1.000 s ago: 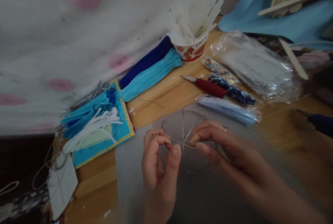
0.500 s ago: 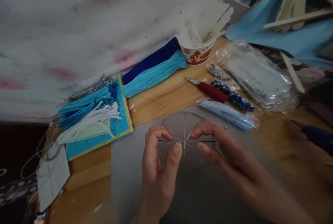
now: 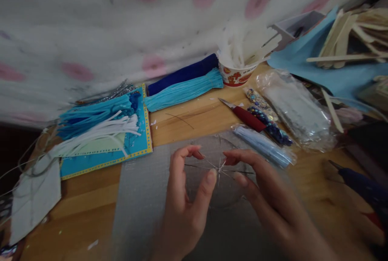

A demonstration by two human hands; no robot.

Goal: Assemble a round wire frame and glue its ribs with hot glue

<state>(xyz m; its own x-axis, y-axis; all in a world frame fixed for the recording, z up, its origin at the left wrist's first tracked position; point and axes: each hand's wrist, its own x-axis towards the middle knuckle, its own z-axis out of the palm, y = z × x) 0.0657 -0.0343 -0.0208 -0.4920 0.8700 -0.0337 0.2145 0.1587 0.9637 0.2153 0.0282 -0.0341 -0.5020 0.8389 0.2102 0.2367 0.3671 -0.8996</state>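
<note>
A star of thin wires (image 3: 219, 169), crossing at one centre, is held above a grey mat (image 3: 142, 184). My left hand (image 3: 194, 196) is at its left, with the thumb tip by the centre and the index finger on an upper-left wire. At the right, my right hand (image 3: 260, 180) has its index fingertip on an upper-right wire, the thumb a little below and apart from it. A round outline of fine wire shows faintly around the star; its lower part is blurred.
A red-handled knife (image 3: 248, 118), bagged blue sticks (image 3: 263, 145) and beads (image 3: 260, 103) lie beyond the mat. Behind stands a paper cup (image 3: 236, 75). Blue and white stems lie on a blue card (image 3: 145, 131) at left; dark pliers (image 3: 357, 180) are at right.
The view has shifted, so the table things sit lower in the picture. Both hands remain at the wire star, and the star looks slightly turned.
</note>
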